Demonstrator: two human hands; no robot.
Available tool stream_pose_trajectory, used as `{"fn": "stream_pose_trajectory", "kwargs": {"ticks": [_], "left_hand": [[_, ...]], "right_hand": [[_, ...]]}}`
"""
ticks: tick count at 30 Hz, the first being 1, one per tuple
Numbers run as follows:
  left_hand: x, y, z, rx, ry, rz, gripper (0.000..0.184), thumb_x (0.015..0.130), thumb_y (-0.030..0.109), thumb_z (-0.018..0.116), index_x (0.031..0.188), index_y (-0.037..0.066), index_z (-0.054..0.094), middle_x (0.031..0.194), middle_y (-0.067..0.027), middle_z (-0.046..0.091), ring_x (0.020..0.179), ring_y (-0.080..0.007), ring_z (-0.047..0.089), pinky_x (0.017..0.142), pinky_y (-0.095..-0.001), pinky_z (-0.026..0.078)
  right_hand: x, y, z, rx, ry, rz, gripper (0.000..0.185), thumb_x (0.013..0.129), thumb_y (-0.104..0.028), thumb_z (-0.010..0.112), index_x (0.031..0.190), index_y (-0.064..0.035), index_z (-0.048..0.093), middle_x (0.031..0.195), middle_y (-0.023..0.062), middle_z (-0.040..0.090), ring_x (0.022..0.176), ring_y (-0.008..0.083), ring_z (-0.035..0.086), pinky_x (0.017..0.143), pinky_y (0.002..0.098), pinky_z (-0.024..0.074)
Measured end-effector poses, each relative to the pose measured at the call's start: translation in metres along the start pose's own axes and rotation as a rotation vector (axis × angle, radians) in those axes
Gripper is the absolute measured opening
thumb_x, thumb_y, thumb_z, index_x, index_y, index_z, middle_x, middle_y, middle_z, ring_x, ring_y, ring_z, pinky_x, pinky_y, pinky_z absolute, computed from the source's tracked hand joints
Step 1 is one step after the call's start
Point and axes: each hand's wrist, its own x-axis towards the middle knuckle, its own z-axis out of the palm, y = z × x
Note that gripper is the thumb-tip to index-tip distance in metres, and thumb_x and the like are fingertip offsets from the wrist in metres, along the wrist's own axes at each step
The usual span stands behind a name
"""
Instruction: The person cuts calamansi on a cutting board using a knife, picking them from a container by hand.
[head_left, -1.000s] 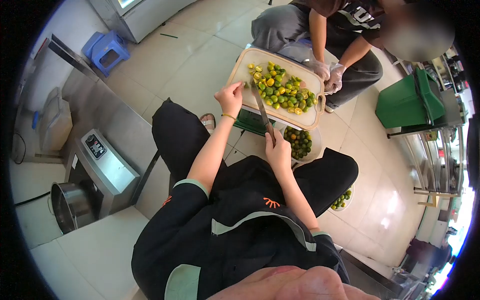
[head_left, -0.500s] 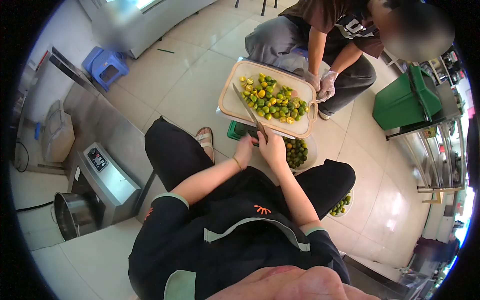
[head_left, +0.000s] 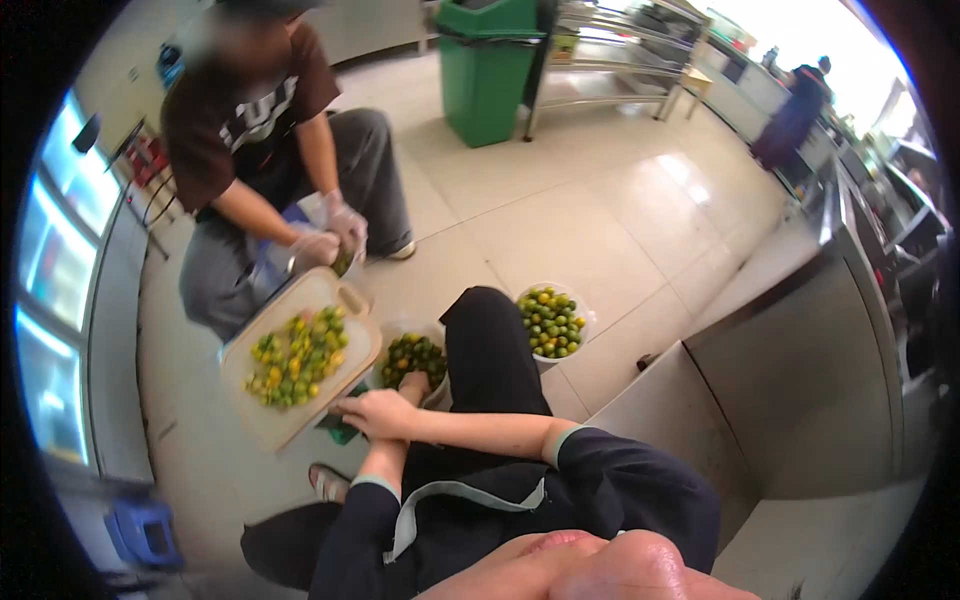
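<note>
Left hand has crossed under your right wrist and dropped into the near tub; your view has swung right.

Your left fingers are down among the whole green citrus in that tub, partly hidden, so can't tell whether they're gripping one. Your right hand is over your left forearm, fingers curled at the cutting board's near edge; the dark shape at them is too blurred to confirm a grip. Cut green-and-yellow citrus sits piled on the board, which is to the left of the near tub. Green container is partly visible below the board edge. Second tub, full of whole fruit, stands on the floor past your right knee. Co-worker's gloved hands are just beyond the board.
</note>
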Motion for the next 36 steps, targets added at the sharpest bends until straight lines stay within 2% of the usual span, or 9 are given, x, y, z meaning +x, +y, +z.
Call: {"fn": "stream_pose_trajectory", "kwargs": {"ticks": [10, 15, 18, 20, 22, 26, 32, 33, 36], "left_hand": [[-0.035, -0.001, -0.033, -0.098, 0.033, 0.035, 0.025, 0.079, 0.021, 0.065, 0.098, 0.004, 0.065, 0.098, -0.0163, 0.067, 0.094, -0.0334, 0.064, 0.080, -0.0452, 0.051], [-0.158, -0.032, -0.081, -0.635, 0.881, 0.430, 0.026, 0.077, 0.020, 0.068, 0.098, 0.006, 0.062, 0.090, -0.0151, 0.067, 0.086, -0.0356, 0.063, 0.076, -0.0434, 0.049], [-0.243, -0.068, -0.125, -0.594, 0.611, 0.078, 0.024, 0.072, 0.018, 0.075, 0.092, 0.007, 0.067, 0.080, -0.0099, 0.067, 0.072, -0.0284, 0.064, 0.069, -0.0377, 0.051], [-0.265, -0.113, -0.116, -0.800, 0.736, 0.007, 0.027, 0.069, 0.019, 0.079, 0.090, 0.007, 0.068, 0.081, -0.0087, 0.069, 0.064, -0.0190, 0.064, 0.060, -0.0315, 0.050], [-0.270, -0.152, -0.112, -0.988, 0.930, -0.093, 0.024, 0.074, 0.018, 0.076, 0.092, 0.006, 0.067, 0.082, -0.0075, 0.069, 0.062, -0.0173, 0.064, 0.059, -0.0304, 0.050], [-0.269, -0.186, -0.120, -0.953, 1.395, -0.238, 0.020, 0.079, 0.019, 0.073, 0.092, 0.006, 0.066, 0.085, -0.0076, 0.070, 0.065, -0.0175, 0.064, 0.062, -0.0296, 0.050], [-0.256, -0.197, -0.102, -0.652, 1.456, -0.441, 0.013, 0.079, 0.021, 0.070, 0.091, 0.016, 0.071, 0.082, 0.0012, 0.066, 0.067, -0.0177, 0.059, 0.067, -0.0362, 0.038], [-0.257, -0.194, -0.102, -0.597, 1.503, -0.449, 0.014, 0.079, 0.022, 0.070, 0.093, 0.018, 0.072, 0.083, 0.0024, 0.066, 0.068, -0.0173, 0.058, 0.069, -0.0369, 0.036], [-0.258, -0.190, -0.101, -0.694, 1.443, -0.526, 0.016, 0.079, 0.024, 0.069, 0.095, 0.022, 0.073, 0.088, 0.0036, 0.066, 0.072, -0.0174, 0.059, 0.075, -0.0384, 0.033]], "right_hand": [[-0.011, 0.009, 0.001, 0.107, -0.062, 0.047, 0.031, 0.086, -0.025, 0.059, 0.114, -0.0122, 0.061, 0.089, 0.0127, 0.067, 0.077, 0.0324, 0.065, 0.067, 0.0423, 0.0518], [-0.005, 0.013, -0.018, 0.172, 0.056, -0.005, 0.029, 0.080, -0.014, 0.064, 0.108, -0.0074, 0.066, 0.092, 0.0153, 0.068, 0.074, 0.0316, 0.065, 0.069, 0.0369, 0.0516], [0.001, -0.002, -0.023, 0.309, 0.194, -0.006, 0.027, 0.088, -0.014, 0.060, 0.111, -0.0003, 0.063, 0.074, 0.0153, 0.065, 0.060, 0.0166, 0.061, 0.059, 0.0290, 0.0486], [0.002, -0.009, -0.025, 0.293, 0.095, 0.141, 0.030, 0.090, -0.020, 0.060, 0.113, -0.0019, 0.062, 0.071, 0.0182, 0.063, 0.057, 0.0230, 0.060, 0.057, 0.0327, 0.0474], [-0.002, -0.008, -0.011, 0.350, 0.097, 0.148, 0.027, 0.092, -0.018, 0.058, 0.112, -0.0005, 0.062, 0.058, 0.0028, 0.051, 0.052, 0.0078, 0.048, 0.051, 0.0256, 0.0410], [-0.004, -0.014, 0.011, 0.320, 0.017, 0.133, 0.028, 0.093, -0.019, 0.058, 0.114, -0.0010, 0.062, 0.059, 0.0016, 0.051, 0.054, 0.0073, 0.048, 0.052, 0.0249, 0.0410], [-0.004, -0.032, 0.021, 0.266, -0.039, 0.152, 0.028, 0.092, -0.018, 0.059, 0.114, -0.0007, 0.062, 0.059, 0.0040, 0.052, 0.054, 0.0084, 0.048, 0.052, 0.0258, 0.0413], [-0.004, -0.033, 0.024, 0.284, -0.022, 0.144, 0.028, 0.089, -0.021, 0.061, 0.111, -0.0037, 0.062, 0.063, 0.0187, 0.056, 0.054, 0.0303, 0.057, 0.054, 0.0361, 0.0448], [-0.003, -0.039, 0.029, 0.265, -0.043, 0.115, 0.027, 0.089, -0.020, 0.060, 0.109, -0.0029, 0.062, 0.063, 0.0204, 0.056, 0.056, 0.0340, 0.058, 0.054, 0.0373, 0.0447]]}}
